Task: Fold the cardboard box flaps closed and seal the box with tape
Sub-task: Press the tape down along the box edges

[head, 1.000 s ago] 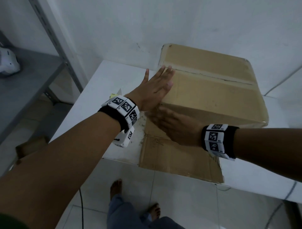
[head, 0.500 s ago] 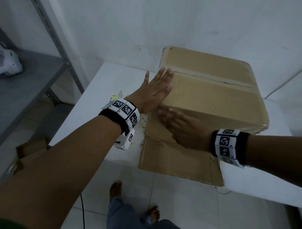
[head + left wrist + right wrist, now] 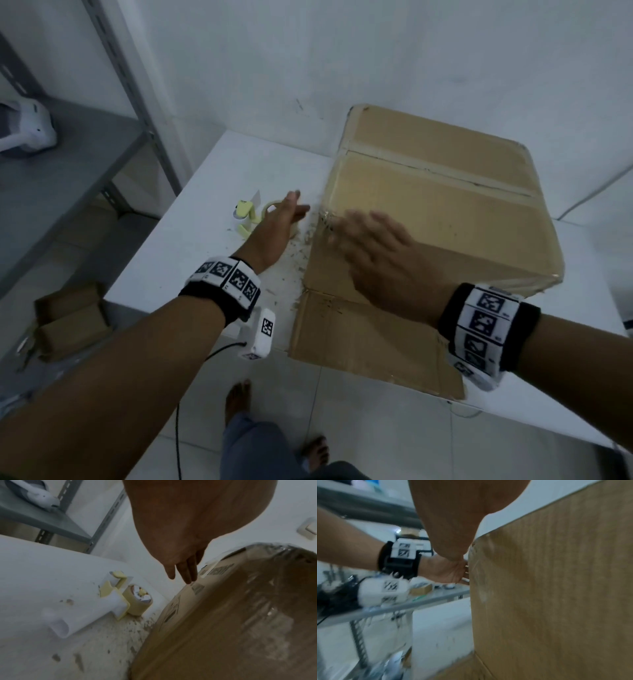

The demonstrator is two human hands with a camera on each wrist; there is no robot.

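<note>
A brown cardboard box (image 3: 445,205) stands on the white table (image 3: 212,267) with its top flaps folded down and tape along the seam. One bottom flap (image 3: 359,339) lies flat towards me. My left hand (image 3: 286,219) hovers with straight fingers (image 3: 187,573) beside the box's left side, just above a yellow and white tape dispenser (image 3: 245,216) (image 3: 120,599). It holds nothing. My right hand (image 3: 370,236), blurred, lies flat against the box's near top edge with fingers spread. In the right wrist view only its palm (image 3: 453,520) shows, next to the box wall (image 3: 556,588).
A grey metal shelf (image 3: 68,164) with a white device (image 3: 27,130) stands at the left. Small cardboard boxes (image 3: 68,318) lie on the floor below it. The white wall is close behind the box. Dark specks litter the table by the box's left corner. My bare feet are under the table's edge.
My left hand has come off the box's top left edge and dropped left, down over the tape dispenser. My right hand stays on the box's near side, shifted slightly up.
</note>
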